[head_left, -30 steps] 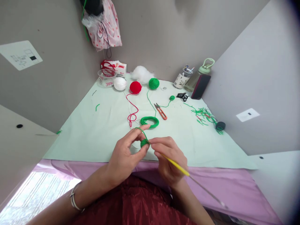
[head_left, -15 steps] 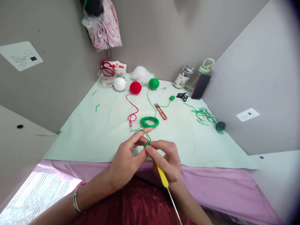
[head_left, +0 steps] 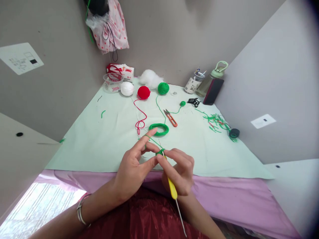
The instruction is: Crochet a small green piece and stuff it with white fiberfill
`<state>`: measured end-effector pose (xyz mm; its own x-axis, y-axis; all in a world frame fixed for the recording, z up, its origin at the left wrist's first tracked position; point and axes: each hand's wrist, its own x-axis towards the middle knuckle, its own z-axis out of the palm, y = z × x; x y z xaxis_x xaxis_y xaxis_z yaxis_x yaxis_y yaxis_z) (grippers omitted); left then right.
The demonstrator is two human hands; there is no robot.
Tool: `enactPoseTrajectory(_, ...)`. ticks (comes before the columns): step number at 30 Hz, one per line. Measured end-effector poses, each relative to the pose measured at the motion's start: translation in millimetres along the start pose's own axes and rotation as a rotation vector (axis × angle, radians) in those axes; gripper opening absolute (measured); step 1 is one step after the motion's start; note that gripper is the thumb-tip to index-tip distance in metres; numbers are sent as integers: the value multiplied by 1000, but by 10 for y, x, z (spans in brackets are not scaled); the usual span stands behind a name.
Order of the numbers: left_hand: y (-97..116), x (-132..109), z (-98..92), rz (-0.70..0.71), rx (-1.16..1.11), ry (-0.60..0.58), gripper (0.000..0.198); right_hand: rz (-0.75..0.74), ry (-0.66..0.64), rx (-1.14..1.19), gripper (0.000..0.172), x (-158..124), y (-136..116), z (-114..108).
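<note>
My left hand (head_left: 137, 162) pinches a small green crochet piece (head_left: 159, 152) between thumb and fingers. Green yarn runs over its raised index finger down to the piece. In my right hand (head_left: 180, 169) is a crochet hook (head_left: 172, 187) with a yellow handle, its thin metal tip poking up through the green piece. The hook's other metal end points down toward my lap. Just beyond my fingers lies a coil of green yarn (head_left: 163, 133), from which a strand leads to a green yarn ball (head_left: 163, 88).
A red yarn ball (head_left: 144, 92), a white yarn ball (head_left: 127, 89) and white stuffing (head_left: 150, 79) sit at the back. Orange thread snips (head_left: 170, 118) lie mid-table. To the right are green yarn scraps (head_left: 216, 122), black tape (head_left: 234, 133), a phone (head_left: 213, 92) and a bottle (head_left: 206, 83).
The hook's tip has pushed farther through the green piece and now sticks out above it. My left index finger has lifted, drawing the yarn straighter.
</note>
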<state>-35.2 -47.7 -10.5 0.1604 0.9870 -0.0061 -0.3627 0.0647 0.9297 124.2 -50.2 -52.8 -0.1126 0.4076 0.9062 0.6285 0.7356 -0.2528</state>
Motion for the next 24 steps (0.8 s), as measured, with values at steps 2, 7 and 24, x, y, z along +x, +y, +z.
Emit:
enactPoseTrajectory(2,7,13,-6,-114,-114,-44,62,26,23,67,44,27,-16,10)
enactPoseTrajectory(7,58,89,-48,-300,-350,-148,55,302,94,468,24,203,-46,23)
enactPoseTrajectory(24,76,92,-85,-180,-109,-127,50,742,-8,925,18,371,23,-2)
